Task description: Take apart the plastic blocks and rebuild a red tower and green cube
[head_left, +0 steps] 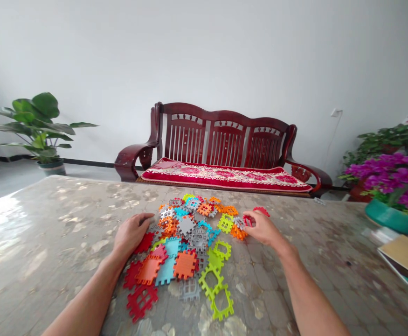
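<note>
A loose pile of flat plastic interlocking building panels lies on the table, with notched edges. My left hand (131,234) rests at the pile's left side, fingers stretched towards it, touching or just beside a dark red panel (144,243). On the right side, my right hand (265,227) pinches a red window panel (248,220) between thumb and fingers. Close to it are an orange panel (238,232) and a lime green window panel (225,223). Nearer to me lie an orange solid panel (185,264), a red window panel (142,301) and a lime green frame (222,302).
The table (50,252) has a shiny floral cover. Behind it stands a dark wooden bench (224,140) with a red cushion. At right are purple flowers in a teal pot (394,217) and a brown notebook or box (406,254). A leafy plant (44,123) stands at left.
</note>
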Motion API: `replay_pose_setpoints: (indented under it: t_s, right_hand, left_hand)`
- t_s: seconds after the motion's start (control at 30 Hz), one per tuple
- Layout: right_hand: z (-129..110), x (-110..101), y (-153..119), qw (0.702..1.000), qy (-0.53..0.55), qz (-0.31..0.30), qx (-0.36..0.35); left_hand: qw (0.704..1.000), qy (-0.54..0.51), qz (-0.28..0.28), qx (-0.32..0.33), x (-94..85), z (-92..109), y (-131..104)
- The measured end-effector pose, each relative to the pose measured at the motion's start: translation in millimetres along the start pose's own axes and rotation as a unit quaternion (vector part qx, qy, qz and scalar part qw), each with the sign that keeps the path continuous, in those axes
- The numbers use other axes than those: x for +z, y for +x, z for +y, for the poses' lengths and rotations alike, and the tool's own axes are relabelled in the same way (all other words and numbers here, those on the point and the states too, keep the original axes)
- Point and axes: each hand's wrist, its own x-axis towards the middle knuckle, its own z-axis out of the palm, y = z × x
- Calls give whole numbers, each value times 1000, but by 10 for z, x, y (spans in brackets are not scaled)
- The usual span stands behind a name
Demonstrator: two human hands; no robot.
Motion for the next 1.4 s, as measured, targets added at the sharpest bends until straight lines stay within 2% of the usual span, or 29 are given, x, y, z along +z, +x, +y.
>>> replay_pose_setpoints:
  t_s: [0.17, 0.27, 0.4, 0.57, 0.67, 0.9, 1.2, 1.4]
  right_hand:
    - [243, -137, 110, 983, -27, 173, 47]
    - [408, -156, 144, 972, -39, 214, 88]
    - [526, -88, 159, 965, -67, 221, 124]
    - [574, 11, 178, 966, -92, 207, 121]
    - [552, 30, 158, 964, -110, 203, 129]
    - [420, -22, 80, 955, -138, 164, 203]
    - [456, -59, 107, 954, -119, 179, 210]
    - [509, 26, 112, 962, -77, 146, 215]
  left_hand:
    - [1000, -3, 13, 8, 34, -48, 14]
    - [1000, -4, 15, 13, 49, -67, 24]
    - [1000, -2, 12, 12, 46, -60, 22]
    - [1000, -2, 16, 14, 40, -55, 18]
    - [1000, -2, 10, 13, 42, -56, 19]
    - [1000, -13, 16, 10, 34, -47, 2]
    - [1000, -11, 4, 17, 51, -72, 17]
    - [1000, -5, 9, 15, 59, -82, 19]
